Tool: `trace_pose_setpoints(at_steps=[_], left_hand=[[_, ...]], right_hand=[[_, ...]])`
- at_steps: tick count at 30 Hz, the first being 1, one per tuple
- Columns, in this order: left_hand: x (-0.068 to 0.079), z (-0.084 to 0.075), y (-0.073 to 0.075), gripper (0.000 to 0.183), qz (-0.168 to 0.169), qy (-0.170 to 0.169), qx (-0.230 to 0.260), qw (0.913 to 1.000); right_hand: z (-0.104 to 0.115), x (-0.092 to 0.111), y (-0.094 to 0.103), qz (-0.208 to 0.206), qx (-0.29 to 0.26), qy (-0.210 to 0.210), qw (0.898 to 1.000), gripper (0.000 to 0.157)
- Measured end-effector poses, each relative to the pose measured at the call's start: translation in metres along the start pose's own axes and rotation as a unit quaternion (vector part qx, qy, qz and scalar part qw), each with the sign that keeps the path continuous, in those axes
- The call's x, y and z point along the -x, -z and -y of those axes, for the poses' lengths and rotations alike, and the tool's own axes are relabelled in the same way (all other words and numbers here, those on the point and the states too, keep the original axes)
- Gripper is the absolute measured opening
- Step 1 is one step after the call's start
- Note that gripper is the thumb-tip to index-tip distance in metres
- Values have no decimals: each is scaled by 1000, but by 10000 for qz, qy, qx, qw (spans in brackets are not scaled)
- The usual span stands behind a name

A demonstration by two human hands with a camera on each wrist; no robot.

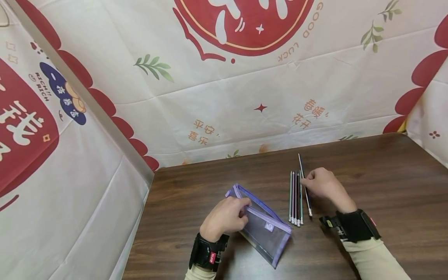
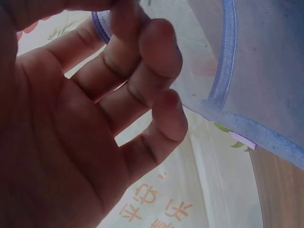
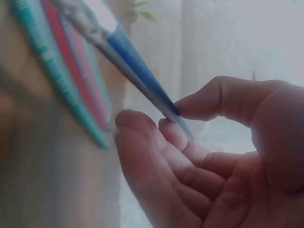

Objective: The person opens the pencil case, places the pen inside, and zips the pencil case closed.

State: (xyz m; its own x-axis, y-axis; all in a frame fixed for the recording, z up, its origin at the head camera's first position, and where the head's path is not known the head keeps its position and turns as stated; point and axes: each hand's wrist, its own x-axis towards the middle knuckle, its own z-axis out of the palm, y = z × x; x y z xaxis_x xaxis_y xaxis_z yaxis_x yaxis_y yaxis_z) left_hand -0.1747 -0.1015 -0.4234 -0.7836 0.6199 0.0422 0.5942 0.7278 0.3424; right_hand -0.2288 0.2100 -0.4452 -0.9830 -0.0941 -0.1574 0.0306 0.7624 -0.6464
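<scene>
With its fingers curled at the upper edge, my left hand (image 1: pixel 226 217) holds a purple-trimmed mesh zip pouch (image 1: pixel 267 233). Its mouth gapes and it leans over the table; a small light tag sits beside the zip. To the right, my right hand (image 1: pixel 325 187) pinches one dark pencil (image 1: pixel 308 200) between thumb and fingers. In the right wrist view the blue-sided pencil (image 3: pixel 137 66) crosses the fingertips. Just left of that hand, several pencils (image 1: pixel 296 198) lie side by side, their eraser ends toward me. Teal and red ones (image 3: pixel 71 80) show blurred in the right wrist view.
A brown wooden table (image 1: pixel 392 186) lies under everything. Behind it hangs a white printed cloth (image 1: pixel 224 97), with another cloth panel (image 1: pixel 87 186) along the left side. Both wrists wear black camera straps (image 1: pixel 357 225).
</scene>
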Motion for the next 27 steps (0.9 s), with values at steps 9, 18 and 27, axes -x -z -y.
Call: trace_pose_setpoints(at_steps=[9, 18, 27], left_hand=[[-2, 0, -3, 24, 17, -69, -180, 9998], [-2, -1, -5, 32, -68, -143, -386, 9991], [-3, -2, -9, 30, -149, -175, -421, 9988]], right_hand=[[25, 0, 2, -3, -733, 244, 9970, 28], [33, 2, -2, -133, -942, 490, 9943, 25], [39, 4, -7, -115, -1182, 727, 9903, 22]])
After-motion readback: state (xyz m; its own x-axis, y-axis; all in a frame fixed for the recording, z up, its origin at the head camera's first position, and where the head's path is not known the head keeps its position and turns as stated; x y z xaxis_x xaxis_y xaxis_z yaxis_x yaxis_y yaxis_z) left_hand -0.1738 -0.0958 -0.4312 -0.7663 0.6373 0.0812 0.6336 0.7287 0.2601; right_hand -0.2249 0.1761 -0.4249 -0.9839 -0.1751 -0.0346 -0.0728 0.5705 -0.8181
